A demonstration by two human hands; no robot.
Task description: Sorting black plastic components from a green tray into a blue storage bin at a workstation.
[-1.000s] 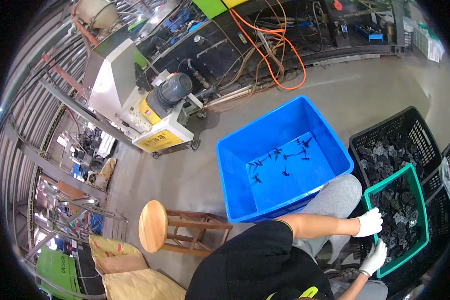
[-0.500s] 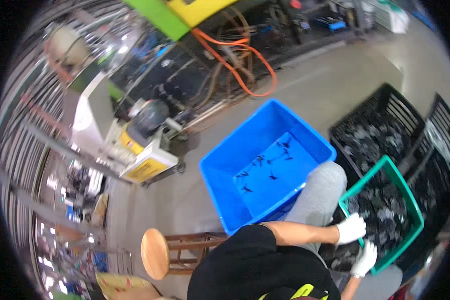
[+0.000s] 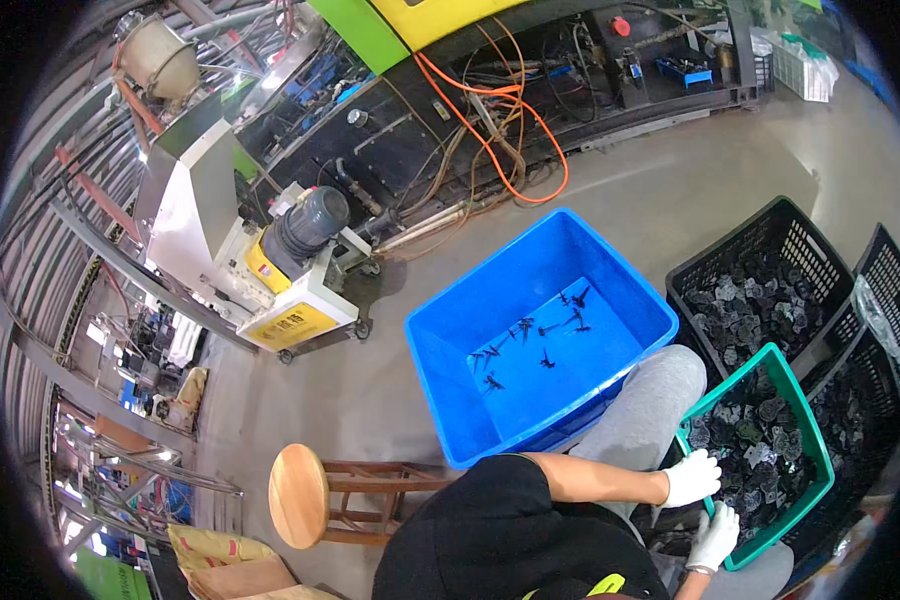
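Left hand point(image 3: 692, 478) in a white glove, curled shut on the near rim of the green basket point(image 3: 821, 470), down at 4 o'clock. Right hand point(image 3: 715, 537) just under it, toward 5 o'clock, laid on the same rim; open or closed, cannot tell. Basket piled with small dark parts point(image 3: 760, 450), tucked beside the grey knee point(image 3: 660, 385).

Held at one end only, so might tip. Far end could drop and dump parts on the floor. Heavy load, so might slip out of smooth gloves. Squeezed tight against the black crates point(image 3: 782, 214) at 2 o'clock, so could catch on them. Blue tub point(image 3: 490, 330) close by at 10 o'clock, only a few bits inside; a hard bump could knock it. Sharp little parts could snag a glove too.
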